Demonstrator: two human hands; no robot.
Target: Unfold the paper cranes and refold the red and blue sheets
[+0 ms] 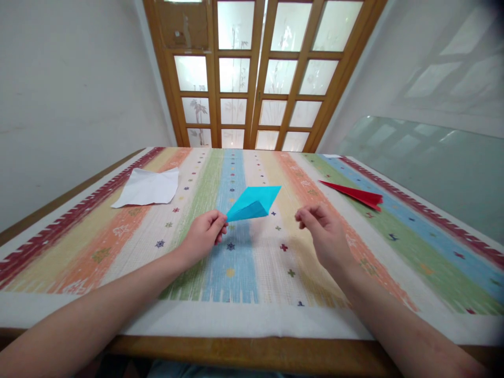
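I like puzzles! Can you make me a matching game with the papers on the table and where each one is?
Things:
1. blue paper
2. red paper
3. white paper
4. right hand

Places:
A. lying flat on the left side of the tablecloth
B. pinched at one tip by the left hand
C. holding nothing, beside the blue paper
D. lying on the right side of the tablecloth

Pairs: 1-B, 2-D, 3-A, 4-C
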